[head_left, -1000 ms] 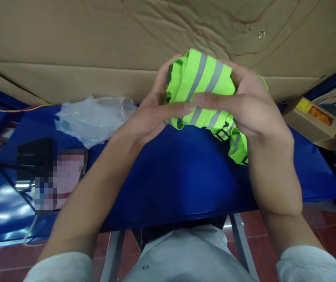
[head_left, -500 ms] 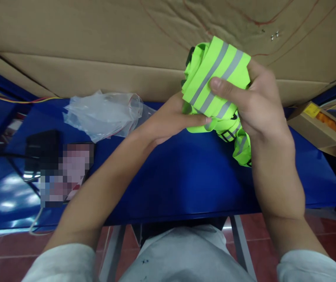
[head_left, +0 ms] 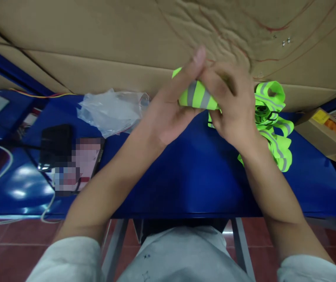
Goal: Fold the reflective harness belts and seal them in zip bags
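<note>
A folded bundle of fluorescent yellow-green fabric with grey stripes [head_left: 198,96] is held up in front of the person, raised over the glossy blue tabletop [head_left: 179,176]. The bare left hand [head_left: 175,107] wraps the bundle's left side, the fabric gripped within it and one digit stretched upward. The bare right hand [head_left: 235,105] curls round the bundle's right end, its fingers bent and apparently grasping too, though its fingertips are blurred and partly hidden, so I cannot tell how firmly they press.

As far as I can judge, the bundle is already gathered into a compact fold, while the rest is not: to the right of the bundle, past the right wrist, a loose heap of matching yellow-green straps with black buckles [head_left: 276,137] lies in open loops. Whether heap and bundle are joined I cannot make out from here.

Further right of the bundle sits a brown cardboard box with orange contents [head_left: 326,131]. To the left of the bundle lie crumpled clear plastic bags [head_left: 110,111]; beyond them, nearer the person, are a small black box [head_left: 56,145] and a flat pinkish rectangular object [head_left: 87,160]. Behind the bundle stands a creased brown cardboard sheet [head_left: 97,35]
</note>
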